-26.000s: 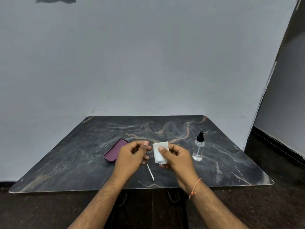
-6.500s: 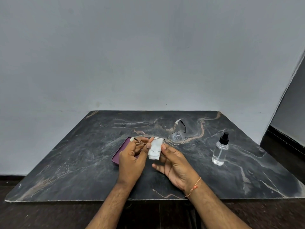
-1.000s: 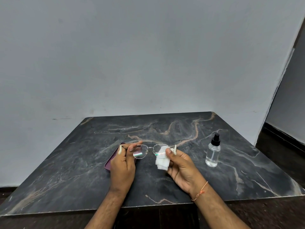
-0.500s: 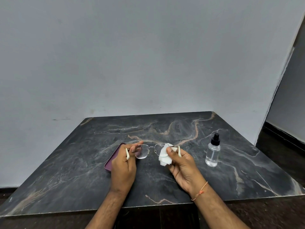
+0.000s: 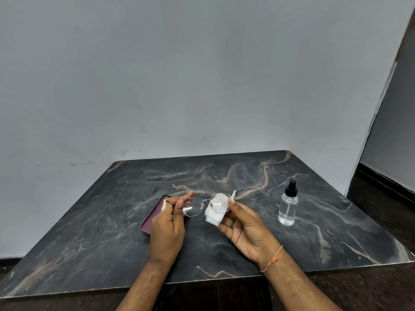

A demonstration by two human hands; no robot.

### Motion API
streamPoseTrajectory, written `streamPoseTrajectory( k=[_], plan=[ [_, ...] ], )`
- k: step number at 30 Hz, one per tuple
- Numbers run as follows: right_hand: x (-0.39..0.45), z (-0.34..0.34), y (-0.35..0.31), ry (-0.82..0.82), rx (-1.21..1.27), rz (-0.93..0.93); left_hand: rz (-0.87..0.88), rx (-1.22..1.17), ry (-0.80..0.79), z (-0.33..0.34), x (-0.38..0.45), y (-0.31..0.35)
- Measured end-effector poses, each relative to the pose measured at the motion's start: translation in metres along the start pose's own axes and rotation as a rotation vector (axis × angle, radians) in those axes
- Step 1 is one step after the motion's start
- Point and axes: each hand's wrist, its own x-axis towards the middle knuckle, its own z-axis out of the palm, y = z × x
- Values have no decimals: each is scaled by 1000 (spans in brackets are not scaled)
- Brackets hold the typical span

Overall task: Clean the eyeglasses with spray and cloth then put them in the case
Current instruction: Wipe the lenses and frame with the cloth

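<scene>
Head camera showed you holding the eyeglasses [image 5: 203, 206] in the air above the dark marble desk [image 5: 224, 171], lenses facing you. Your left hand [image 5: 167, 230] pinched the frame's left end near the hinge, index finger stretched along the top rim and thumb below, so that grip was grasping the glasses; the pale tip of the folded temple stuck out beside your knuckles. Your right hand [image 5: 244, 230] grasped the white cloth [image 5: 216, 209], which was wrapped round the right lens, thumb pressing on the near side and the other fingers curled behind it. Part of the lens rim showed through over the cloth. The other temple's pale tip rose just above your right thumb. The left lens was uncovered and caught a small reflection.

The maroon case [image 5: 152, 215] lay flat on the desk, partly hidden behind your left hand and just under the glasses' left end; whether it was open or closed you could not tell from this angle. The spray bottle [image 5: 288, 206] stood upright to the right, well apart from your right hand, clear-bodied with a black pump top and some liquid inside. An orange thread bracelet [image 5: 272, 260] circled your right wrist. A grey wall [image 5: 202, 75] rose behind the desk, with dark floor [image 5: 381, 198] visible at the right.
</scene>
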Motion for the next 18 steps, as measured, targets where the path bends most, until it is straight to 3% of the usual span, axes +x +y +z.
streamPoseTrajectory(
  k=[5, 10, 18],
  plan=[
    [-1, 0, 2, -62, -71, 54, -9, -42, 11, 0, 0, 1],
    [3, -2, -1, 57, -26, -30, -21, 14, -6, -1, 0, -1],
    [0, -2, 0, -23, -19, 28, 0, -23, -23, -1, 0, 1]
  ],
)
